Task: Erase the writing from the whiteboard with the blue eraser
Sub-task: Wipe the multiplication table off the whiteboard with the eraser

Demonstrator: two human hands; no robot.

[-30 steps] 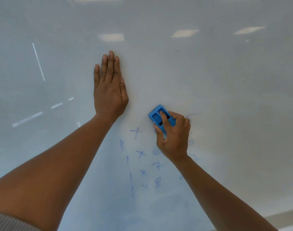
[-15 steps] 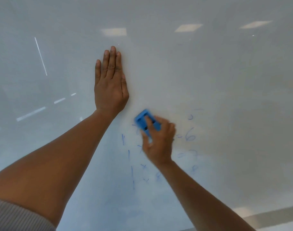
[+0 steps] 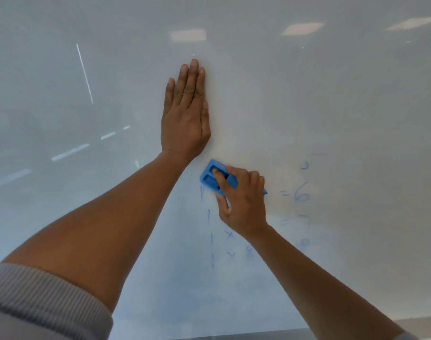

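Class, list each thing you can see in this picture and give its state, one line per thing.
Left hand: flat, fingers straight, pressed against the whiteboard.
Right hand: gripping the eraser.
Eraser: held against the board at the top of the writing.
Writing: partly wiped, faint blue marks remain, "=6" clearest.
Whiteboard: upper area wiped, glossy with light reflections.

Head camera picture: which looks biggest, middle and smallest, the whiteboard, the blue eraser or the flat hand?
1. Whiteboard, fills nearly the whole view.
2. Left hand, pressed flat on the board.
3. Blue eraser, though the right hand holding it hides part.
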